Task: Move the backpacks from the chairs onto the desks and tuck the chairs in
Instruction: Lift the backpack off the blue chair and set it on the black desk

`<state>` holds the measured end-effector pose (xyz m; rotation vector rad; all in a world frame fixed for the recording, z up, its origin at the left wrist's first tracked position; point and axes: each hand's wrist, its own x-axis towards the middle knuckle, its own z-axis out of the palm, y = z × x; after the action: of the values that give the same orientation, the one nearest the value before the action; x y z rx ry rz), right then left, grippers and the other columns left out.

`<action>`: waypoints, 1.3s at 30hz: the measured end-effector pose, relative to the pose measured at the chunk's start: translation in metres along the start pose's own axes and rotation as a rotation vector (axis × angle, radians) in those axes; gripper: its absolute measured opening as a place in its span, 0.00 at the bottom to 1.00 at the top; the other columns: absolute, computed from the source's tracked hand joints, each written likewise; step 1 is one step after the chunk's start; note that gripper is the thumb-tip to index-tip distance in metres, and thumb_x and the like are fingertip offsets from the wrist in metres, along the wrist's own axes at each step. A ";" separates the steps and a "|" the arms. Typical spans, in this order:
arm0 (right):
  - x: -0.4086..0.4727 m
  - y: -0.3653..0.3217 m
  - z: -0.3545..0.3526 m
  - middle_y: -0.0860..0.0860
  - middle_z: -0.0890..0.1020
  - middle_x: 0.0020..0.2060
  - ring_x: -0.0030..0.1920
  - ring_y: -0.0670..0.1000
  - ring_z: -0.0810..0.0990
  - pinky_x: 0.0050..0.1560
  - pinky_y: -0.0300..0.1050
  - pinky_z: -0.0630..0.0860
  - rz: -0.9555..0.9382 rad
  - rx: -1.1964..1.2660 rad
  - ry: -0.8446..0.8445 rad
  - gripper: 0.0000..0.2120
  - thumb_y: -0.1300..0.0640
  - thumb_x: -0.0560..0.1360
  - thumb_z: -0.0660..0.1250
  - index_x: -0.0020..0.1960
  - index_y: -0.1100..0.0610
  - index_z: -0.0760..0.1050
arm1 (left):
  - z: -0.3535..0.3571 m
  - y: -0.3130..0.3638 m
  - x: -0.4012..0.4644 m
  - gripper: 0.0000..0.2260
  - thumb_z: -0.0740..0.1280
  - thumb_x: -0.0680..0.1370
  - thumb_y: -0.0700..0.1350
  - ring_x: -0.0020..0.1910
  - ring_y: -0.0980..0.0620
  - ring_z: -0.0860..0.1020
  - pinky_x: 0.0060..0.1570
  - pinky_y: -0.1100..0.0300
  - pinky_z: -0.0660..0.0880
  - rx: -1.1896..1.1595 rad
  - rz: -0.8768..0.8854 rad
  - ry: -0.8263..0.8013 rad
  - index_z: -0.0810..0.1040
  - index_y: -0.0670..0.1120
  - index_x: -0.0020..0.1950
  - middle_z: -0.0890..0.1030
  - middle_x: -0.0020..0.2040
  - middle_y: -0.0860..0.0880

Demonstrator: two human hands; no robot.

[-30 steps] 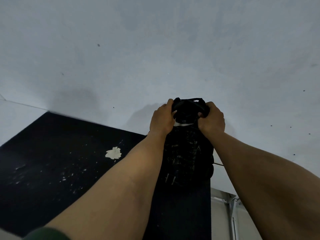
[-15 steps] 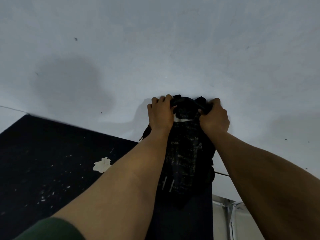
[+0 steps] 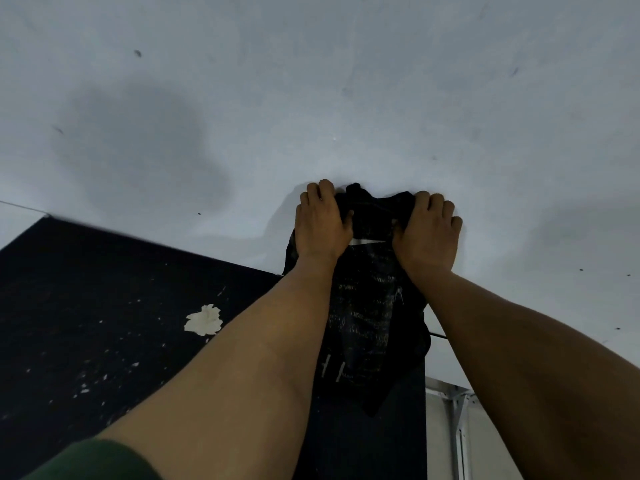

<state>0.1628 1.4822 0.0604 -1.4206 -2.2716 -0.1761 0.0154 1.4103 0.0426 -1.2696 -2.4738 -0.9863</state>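
Head view, the only 1 I have: my left hand [image 3: 320, 223] and right hand [image 3: 427, 230] are both closed on the top of the black backpack [image 3: 370, 306], 1 on each side of its top. The backpack stands against the pale wall [image 3: 311, 98] at the far right end of the dark counter [image 3: 86, 323].

The risk I judge: the backpack sits right at the counter's right edge, part of it hanging past, so letting go could tip it off toward the metal frame [image 3: 457, 410] below. A thin cord [image 3: 438, 336] trailing from the backpack's right side could snag.

I cannot see any chair, the backpack's base, or its straps. A pale patch [image 3: 204, 320] left of the backpack is unidentifiable.
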 end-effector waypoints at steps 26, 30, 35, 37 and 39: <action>-0.036 -0.032 -0.059 0.57 0.73 0.57 0.56 0.58 0.72 0.52 0.51 0.68 -0.094 0.035 -0.103 0.22 0.56 0.71 0.68 0.63 0.59 0.68 | -0.063 0.016 -0.028 0.20 0.68 0.74 0.44 0.57 0.45 0.73 0.52 0.53 0.70 0.170 0.102 -0.206 0.70 0.44 0.65 0.74 0.60 0.44; -0.047 -0.036 -0.071 0.58 0.73 0.60 0.58 0.58 0.72 0.54 0.52 0.69 -0.082 0.060 -0.151 0.25 0.56 0.70 0.68 0.65 0.59 0.66 | -0.077 0.019 -0.039 0.18 0.67 0.76 0.45 0.57 0.44 0.74 0.51 0.54 0.70 0.181 0.104 -0.259 0.70 0.44 0.65 0.75 0.60 0.43; -0.065 -0.039 -0.088 0.60 0.70 0.66 0.65 0.59 0.69 0.61 0.54 0.69 -0.045 0.094 -0.265 0.33 0.53 0.72 0.68 0.72 0.60 0.60 | -0.100 0.024 -0.058 0.13 0.65 0.76 0.44 0.54 0.45 0.76 0.46 0.54 0.72 0.191 0.096 -0.367 0.73 0.43 0.59 0.77 0.56 0.44; -0.075 -0.039 -0.097 0.60 0.70 0.65 0.64 0.60 0.69 0.62 0.55 0.70 -0.039 0.106 -0.301 0.30 0.53 0.72 0.67 0.71 0.60 0.62 | -0.112 0.027 -0.069 0.06 0.65 0.76 0.43 0.48 0.48 0.76 0.40 0.56 0.70 0.201 0.079 -0.402 0.75 0.44 0.51 0.79 0.52 0.45; -0.085 -0.039 -0.106 0.60 0.71 0.64 0.64 0.60 0.69 0.61 0.55 0.70 -0.039 0.104 -0.339 0.26 0.53 0.73 0.67 0.68 0.59 0.64 | -0.123 0.029 -0.081 0.01 0.65 0.76 0.43 0.42 0.50 0.74 0.37 0.58 0.69 0.213 0.067 -0.429 0.74 0.46 0.45 0.80 0.49 0.47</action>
<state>0.1923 1.3581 0.1225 -1.4422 -2.5358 0.1831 0.0718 1.2911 0.1140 -1.6127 -2.7246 -0.4511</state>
